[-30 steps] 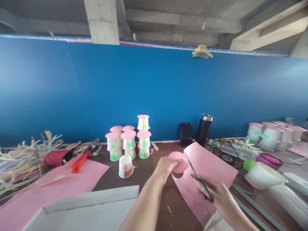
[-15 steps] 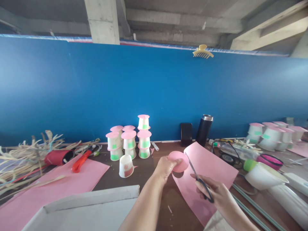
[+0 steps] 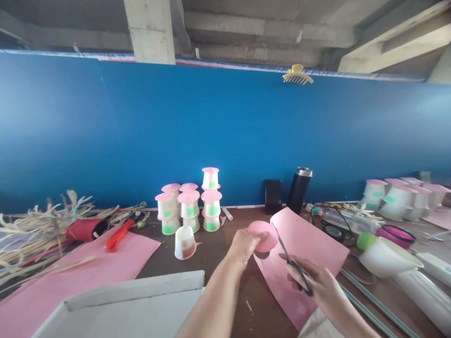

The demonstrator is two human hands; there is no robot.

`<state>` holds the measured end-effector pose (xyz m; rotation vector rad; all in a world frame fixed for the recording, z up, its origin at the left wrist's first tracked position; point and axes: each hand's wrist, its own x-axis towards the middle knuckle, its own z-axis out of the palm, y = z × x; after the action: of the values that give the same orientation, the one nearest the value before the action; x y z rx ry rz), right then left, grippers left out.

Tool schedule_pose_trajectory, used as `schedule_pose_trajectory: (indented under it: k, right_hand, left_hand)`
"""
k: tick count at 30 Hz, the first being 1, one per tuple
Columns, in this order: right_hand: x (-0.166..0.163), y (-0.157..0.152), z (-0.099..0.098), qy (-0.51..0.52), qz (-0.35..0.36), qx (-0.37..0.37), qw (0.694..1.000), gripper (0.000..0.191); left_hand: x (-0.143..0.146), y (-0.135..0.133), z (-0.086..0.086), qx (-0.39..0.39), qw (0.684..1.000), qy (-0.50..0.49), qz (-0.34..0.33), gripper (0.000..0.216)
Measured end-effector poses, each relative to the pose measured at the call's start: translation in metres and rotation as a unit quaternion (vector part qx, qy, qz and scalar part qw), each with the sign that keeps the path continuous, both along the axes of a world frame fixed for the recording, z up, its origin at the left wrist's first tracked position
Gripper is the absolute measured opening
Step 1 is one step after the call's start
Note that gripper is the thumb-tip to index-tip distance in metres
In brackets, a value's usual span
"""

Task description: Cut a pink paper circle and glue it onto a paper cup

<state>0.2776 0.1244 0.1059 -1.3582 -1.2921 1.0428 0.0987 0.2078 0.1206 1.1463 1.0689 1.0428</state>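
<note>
Nearest, a white box (image 3: 141, 287) sits toward the near left corner of the counter (image 3: 258, 291), its raised wall running crosswise. Toward the near right corner lie greenish rods (image 3: 373, 300), side by side and slanting. Between these, the right hand (image 3: 310, 277) has its grip clamped on the dark handles of the scissors (image 3: 286, 253), over a large pink sheet (image 3: 313, 234) that slants toward the far edge. Slightly farther off, the left hand (image 3: 245, 246) pinches a pink disc (image 3: 268, 242), thumb on top; the disc is held at the left side of that sheet. The scissor tips are at the disc's right edge; whether they touch it, I cannot tell.

To the right stands a tilted white tub (image 3: 384, 260). On the counter's left part, a red-handled tool (image 3: 118, 239) rests on another pink sheet (image 3: 70, 291), and a white cup (image 3: 184, 244) stands upside down in front of the stacked cups (image 3: 189, 209), which carry pink rounds. Near the far edge, a black box (image 3: 273, 197) stands just beside a dark flask (image 3: 299, 192). Behind everything rises a blue panel (image 3: 229, 117), with a yellow claw clip (image 3: 298, 75) at its top edge.
</note>
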Motion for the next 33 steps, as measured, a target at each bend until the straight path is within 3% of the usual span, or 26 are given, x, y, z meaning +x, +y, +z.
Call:
schedule_pose_trajectory:
  k: [33]
  right_hand:
    - [-0.0061,-0.001,-0.0009,0.034,-0.023,0.004,0.999,0.049]
  left_hand:
    - [-0.0024,-0.0026,0.0032,0.002,1.0,0.01,-0.001,0.043]
